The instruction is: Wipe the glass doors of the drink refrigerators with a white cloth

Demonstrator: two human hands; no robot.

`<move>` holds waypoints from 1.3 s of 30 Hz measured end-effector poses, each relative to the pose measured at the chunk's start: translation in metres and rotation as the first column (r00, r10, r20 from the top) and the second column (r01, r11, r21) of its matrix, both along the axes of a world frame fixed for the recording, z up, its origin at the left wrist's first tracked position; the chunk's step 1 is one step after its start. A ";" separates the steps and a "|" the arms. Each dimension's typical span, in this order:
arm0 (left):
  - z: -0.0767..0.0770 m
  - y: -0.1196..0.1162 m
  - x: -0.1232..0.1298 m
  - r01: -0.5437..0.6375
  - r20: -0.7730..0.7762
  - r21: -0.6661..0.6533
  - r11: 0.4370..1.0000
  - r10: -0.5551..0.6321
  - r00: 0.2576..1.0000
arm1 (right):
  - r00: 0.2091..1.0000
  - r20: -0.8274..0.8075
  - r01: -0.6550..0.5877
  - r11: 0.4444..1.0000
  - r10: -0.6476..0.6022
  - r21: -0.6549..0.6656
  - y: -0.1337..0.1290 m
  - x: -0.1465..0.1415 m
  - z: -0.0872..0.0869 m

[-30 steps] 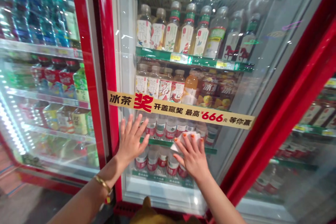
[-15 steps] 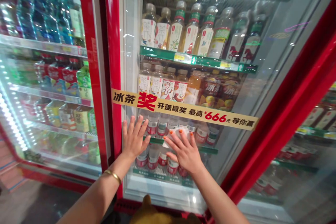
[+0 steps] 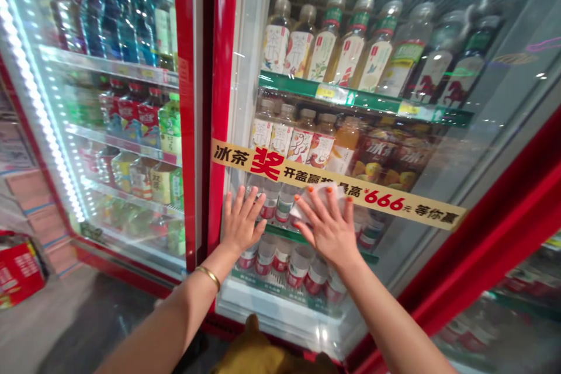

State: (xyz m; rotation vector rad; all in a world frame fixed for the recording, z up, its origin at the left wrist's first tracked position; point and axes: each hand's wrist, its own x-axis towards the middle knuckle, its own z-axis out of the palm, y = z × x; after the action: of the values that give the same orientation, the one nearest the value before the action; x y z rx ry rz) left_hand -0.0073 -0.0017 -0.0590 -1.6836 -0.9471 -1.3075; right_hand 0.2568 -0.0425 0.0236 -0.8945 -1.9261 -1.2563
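My left hand (image 3: 244, 219) lies open with fingers spread, touching the glass door (image 3: 280, 304) of a red-framed drinks fridge below its yellow banner (image 3: 421, 205). A gold bangle (image 3: 208, 276) circles the left wrist. Under the flat, spread fingers of my right hand (image 3: 331, 225), a thin white tissue (image 3: 299, 210) is held against the glass. The tissue's upper edge overlaps the lower side of the banner, hiding some of its lettering. Behind the glass, bottles of tea (image 3: 322, 52) line the shelves; those behind my hands are partly covered.
To the left stands another drinks fridge (image 3: 180, 128) with a bright light strip (image 3: 44, 105). A red carton (image 3: 20, 272) and pinkish boxes (image 3: 37, 193) are on the floor at far left. Another glass door (image 3: 495, 315) is at lower right.
My right hand has moved the tissue up the glass from below the banner onto its lower edge. My left hand stays near the same spot on the door. The view has turned left.
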 end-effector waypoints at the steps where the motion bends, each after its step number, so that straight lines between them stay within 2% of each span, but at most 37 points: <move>1: 0.000 0.000 0.000 -0.005 0.002 0.000 1.000 0.005 1.000 | 0.998 -0.062 0.027 0.999 -0.025 0.024 0.002 0.001 0.013; 3: -0.001 0.000 0.000 -0.009 0.008 0.003 1.000 0.009 1.000 | 0.990 -0.131 0.053 0.997 -0.046 0.048 0.009 -0.009 0.032; 5: -0.002 0.000 0.000 -0.007 0.014 0.007 1.000 0.006 1.000 | 0.998 -0.055 0.010 1.000 -0.009 0.030 0.014 -0.026 0.033; 8: -0.002 0.000 -0.001 -0.007 0.019 0.009 1.000 0.007 1.000 | 0.965 0.223 -0.120 0.990 0.134 -0.077 0.014 -0.033 0.004; 10: -0.002 0.001 -0.001 -0.018 0.021 -0.002 1.000 0.018 1.000 | 0.919 0.342 -0.150 0.975 0.198 -0.163 0.008 -0.020 -0.015; 11: -0.003 0.001 -0.001 -0.026 0.021 -0.010 1.000 0.026 0.999 | 0.909 0.362 -0.147 0.971 0.207 -0.187 0.006 -0.011 -0.018; 12: -0.003 0.001 -0.001 -0.033 0.022 -0.018 0.999 0.034 0.999 | 0.915 0.351 -0.133 0.971 0.198 -0.201 0.003 -0.003 -0.016; 14: -0.004 0.002 -0.001 -0.041 0.026 -0.024 0.999 0.042 0.999 | 0.960 0.244 -0.079 0.973 0.133 -0.219 0.001 0.004 0.002; 16: -0.006 0.004 -0.001 -0.035 0.027 -0.019 0.999 0.036 0.999 | 0.993 0.104 -0.021 0.967 0.049 -0.254 0.004 -0.004 0.026; 18: -0.007 0.005 -0.002 -0.017 0.032 -0.022 1.000 0.018 0.999 | 0.998 0.058 0.001 0.955 0.017 -0.298 0.008 -0.020 0.038; 19: -0.007 0.005 -0.002 -0.003 0.035 -0.026 1.000 0.004 0.999 | 0.995 0.089 -0.014 0.951 0.044 -0.310 0.010 -0.027 0.036; 21: -0.007 0.005 -0.003 0.021 0.043 -0.028 0.999 -0.020 0.999 | 0.966 0.207 -0.079 0.941 0.153 -0.329 0.011 -0.030 0.022; 23: -0.006 0.005 -0.003 0.028 0.041 -0.024 0.999 -0.027 0.999 | 0.918 0.309 -0.131 0.927 0.247 -0.352 0.008 -0.016 0.005; 25: -0.004 0.003 -0.002 0.016 0.027 -0.021 1.000 -0.015 1.000 | 0.910 0.331 -0.124 0.926 0.249 -0.357 0.003 0.006 0.001; 27: -0.003 0.002 -0.002 0.008 0.018 -0.019 1.000 -0.008 1.000 | 0.960 0.240 -0.062 0.945 0.145 -0.322 0.000 0.023 0.017; 29: -0.003 0.001 -0.002 0.013 0.020 -0.017 1.000 -0.012 1.000 | 0.996 0.088 0.003 0.961 0.023 -0.277 0.000 0.020 0.041; 31: -0.003 0.001 -0.003 0.023 0.027 -0.024 0.999 -0.022 0.999 | 1.000 0.017 -0.007 0.965 0.011 -0.263 0.004 0.000 0.056; 32: -0.004 0.001 -0.004 0.026 0.026 -0.027 0.999 -0.025 0.999 | 0.998 0.040 -0.038 0.962 0.050 -0.270 0.006 -0.013 0.056; 33: -0.004 0.001 -0.004 0.026 0.022 -0.026 0.999 -0.025 0.999 | 0.991 0.092 -0.069 0.956 0.100 -0.286 0.008 -0.024 0.051; 35: -0.005 0.002 -0.005 0.016 0.017 -0.022 1.000 -0.015 1.000 | 0.950 0.244 -0.109 0.941 0.194 -0.321 0.009 -0.036 0.030; 37: -0.006 0.002 -0.006 0.006 0.018 -0.018 1.000 -0.005 1.000 | 0.904 0.366 -0.107 0.945 0.223 -0.310 0.006 -0.025 0.008; 39: -0.006 0.003 -0.005 0.004 0.026 -0.029 1.000 -0.003 1.000 | 0.906 0.387 -0.081 0.968 0.170 -0.236 0.000 0.005 0.001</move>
State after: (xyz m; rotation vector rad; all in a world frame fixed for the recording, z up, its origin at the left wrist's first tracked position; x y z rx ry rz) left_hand -0.0127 0.0012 -0.0653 -1.6945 -0.9834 -1.3270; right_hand 0.2616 -0.0424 0.0245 -0.6296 -2.4450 -1.2433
